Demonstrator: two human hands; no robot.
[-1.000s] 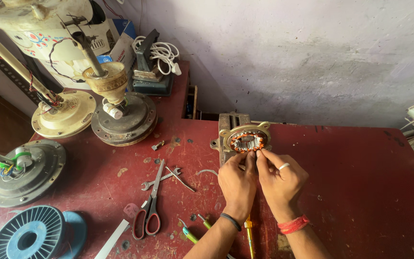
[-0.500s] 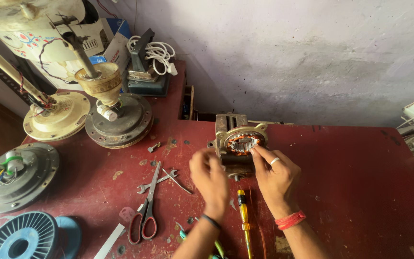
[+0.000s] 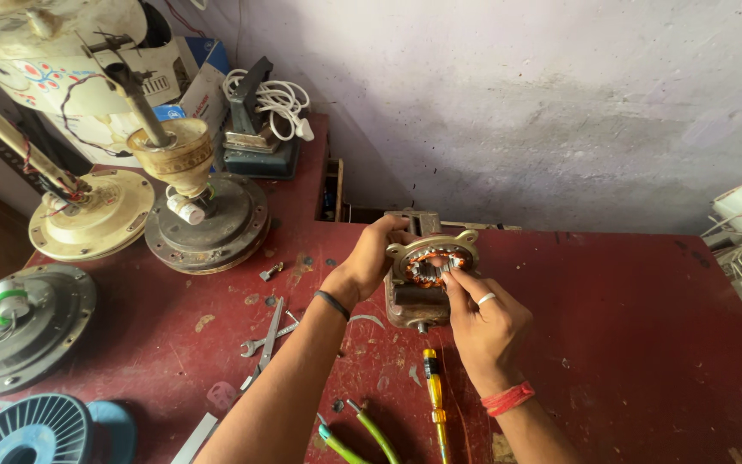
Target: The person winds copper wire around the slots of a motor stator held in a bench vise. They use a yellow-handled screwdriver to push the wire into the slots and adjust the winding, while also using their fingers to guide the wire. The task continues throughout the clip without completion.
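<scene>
The fingers [image 3: 455, 277] of the right hand [image 3: 484, 326] are pinched together on the copper windings inside the small motor stator [image 3: 431, 268]. The left hand [image 3: 371, 255] is closed around the far left edge of its metal frame and keeps it steady. The stator stands on a small metal block, near the far side of the red counter [image 3: 629, 344], close to the wall.

I think the main risk is at the windings: the wire is thin, and a hard pull or a nail could scrape its coating or break a strand. The frame sits high on the block, so a push from the right could tip it if the left grip loosens.

Just near the right wrist lies a yellow screwdriver [image 3: 433, 391], and left of it green-handled pliers [image 3: 354, 434]; an elbow movement may knock them off the near edge. Farther left are a spanner [image 3: 261, 344], a loose bolt [image 3: 270, 271] and dismantled fan motors [image 3: 208, 219], well apart from the hands.
</scene>
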